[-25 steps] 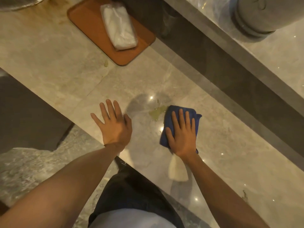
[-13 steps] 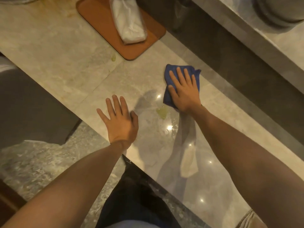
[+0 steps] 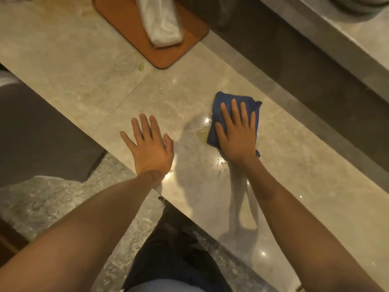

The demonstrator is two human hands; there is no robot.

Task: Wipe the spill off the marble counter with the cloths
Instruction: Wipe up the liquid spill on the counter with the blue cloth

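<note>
A folded blue cloth (image 3: 219,102) lies on the beige marble counter (image 3: 84,70). My right hand (image 3: 237,133) presses flat on top of it, fingers spread, covering most of the cloth. A small yellowish spill (image 3: 202,133) sits on the marble just left of the cloth's near edge, touching it. A few wet droplets (image 3: 221,164) glint on the marble nearer to me. My left hand (image 3: 149,146) rests flat on the counter near its front edge, fingers apart, holding nothing.
An orange-brown tray (image 3: 185,47) at the back holds a white wrapped cloth (image 3: 160,22). A tiny greenish spot (image 3: 141,65) lies left of the tray. A dark recessed channel (image 3: 294,81) runs behind the counter, with a raised marble ledge (image 3: 336,34) beyond. The floor (image 3: 52,203) is below left.
My right hand has pulled the blue cloth back toward me, from the far side of the counter down to the spill's right edge. The left hand has stayed put.
</note>
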